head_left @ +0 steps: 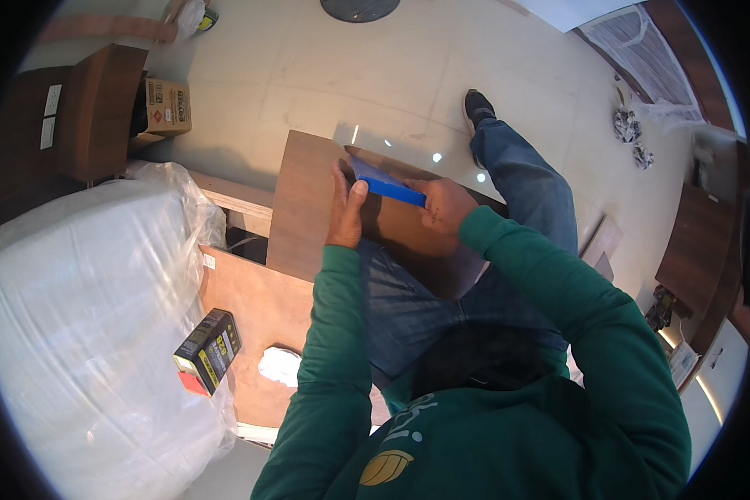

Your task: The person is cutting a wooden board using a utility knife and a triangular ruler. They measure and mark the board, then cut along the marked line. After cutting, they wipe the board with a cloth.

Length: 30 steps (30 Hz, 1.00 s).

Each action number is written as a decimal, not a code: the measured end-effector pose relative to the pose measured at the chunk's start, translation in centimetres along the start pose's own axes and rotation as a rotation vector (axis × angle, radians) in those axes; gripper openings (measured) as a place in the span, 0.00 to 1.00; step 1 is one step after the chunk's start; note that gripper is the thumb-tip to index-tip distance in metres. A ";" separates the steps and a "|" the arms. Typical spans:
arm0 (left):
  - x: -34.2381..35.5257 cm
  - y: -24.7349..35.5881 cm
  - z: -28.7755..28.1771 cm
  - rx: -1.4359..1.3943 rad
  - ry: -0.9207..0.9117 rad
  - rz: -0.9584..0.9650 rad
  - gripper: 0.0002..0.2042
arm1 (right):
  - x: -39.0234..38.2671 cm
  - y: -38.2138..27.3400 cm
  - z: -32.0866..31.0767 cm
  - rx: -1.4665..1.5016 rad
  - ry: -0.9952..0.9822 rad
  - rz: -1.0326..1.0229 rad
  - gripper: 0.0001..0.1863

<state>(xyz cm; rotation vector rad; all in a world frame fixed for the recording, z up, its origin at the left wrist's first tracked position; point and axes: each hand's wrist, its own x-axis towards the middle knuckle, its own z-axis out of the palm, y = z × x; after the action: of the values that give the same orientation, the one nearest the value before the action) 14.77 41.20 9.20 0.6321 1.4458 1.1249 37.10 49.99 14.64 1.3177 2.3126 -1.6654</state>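
A flat blue rectangular object is held between my hands over a dark brown board at my lap. My left hand is closed on its left end, with the thumb on the near blue edge. My right hand grips its right end, fingers curled. A paler, shiny top face of the object shows behind the blue edge. The brown board reaches left to a lighter brown part, and my leg in jeans stretches out beyond its right side.
Plastic-covered furniture fills the left, beside a plywood panel bearing a black-yellow box and white crumpled item. A cardboard box stands upper left on the tiled floor. Wooden cabinetry and crumpled scraps are right.
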 end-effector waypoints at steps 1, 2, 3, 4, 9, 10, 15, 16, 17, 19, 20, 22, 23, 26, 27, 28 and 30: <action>0.0 -0.1 0.0 -0.003 0.002 -0.001 0.58 | 0.2 0.2 0.2 -0.007 0.013 -0.018 0.32; -0.1 0.0 0.2 -0.006 0.001 -0.004 0.58 | 0.1 0.5 0.5 -0.013 0.027 -0.032 0.32; -0.2 0.1 0.2 -0.022 0.015 -0.035 0.57 | 0.1 0.8 0.7 -0.019 0.041 -0.046 0.32; -0.1 0.2 0.2 -0.038 0.029 -0.066 0.57 | 0.5 1.1 0.9 -0.029 0.010 -0.017 0.32; -0.7 0.0 0.9 0.024 0.004 -0.043 0.54 | 1.8 1.2 1.0 -0.054 0.020 0.018 0.33; -0.6 0.1 1.0 0.046 0.004 -0.045 0.54 | 1.9 1.3 1.1 -0.046 0.032 0.020 0.32; -0.5 0.2 0.5 0.080 -0.006 -0.082 0.52 | 0.5 1.1 1.4 -0.044 0.212 -0.085 0.34; -0.4 0.4 0.5 0.117 -0.004 -0.086 0.52 | -0.2 1.2 1.0 -0.078 0.192 -0.047 0.35; -0.7 0.5 0.3 0.155 0.002 -0.097 0.52 | -1.2 0.5 0.3 -0.109 0.164 -0.009 0.35; -0.9 0.1 0.2 0.035 0.044 -0.113 0.52 | -3.0 0.4 -0.3 -0.179 0.129 0.036 0.35; -0.9 -0.1 0.4 -0.026 0.063 -0.117 0.53 | -3.8 0.8 -0.3 -0.217 0.115 0.039 0.36; -1.0 -0.5 0.5 -0.145 0.103 -0.127 0.53 | -4.3 1.4 -0.4 -0.239 0.107 0.033 0.36; -1.0 -0.5 0.6 -0.201 0.121 -0.134 0.54 | -4.3 1.6 -0.1 -0.217 0.116 0.026 0.36; -1.5 0.1 0.8 -0.284 0.145 -0.141 0.60 | -4.0 2.0 0.3 -0.125 0.133 -0.024 0.35; -1.9 0.5 1.1 -0.231 0.107 -0.109 0.62 | -3.8 2.0 0.5 -0.088 0.137 -0.042 0.35; -2.3 0.9 1.3 -0.111 0.029 -0.041 0.64 | -3.6 1.9 0.8 -0.085 0.139 -0.031 0.35; -3.2 1.7 1.9 0.075 -0.077 0.104 0.68 | -3.1 1.6 1.4 -0.078 0.139 -0.013 0.35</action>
<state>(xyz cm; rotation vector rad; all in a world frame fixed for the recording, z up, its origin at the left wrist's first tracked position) 16.85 39.65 12.33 0.8030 1.4075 1.1178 39.44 47.11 14.10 1.4493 2.4382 -1.5150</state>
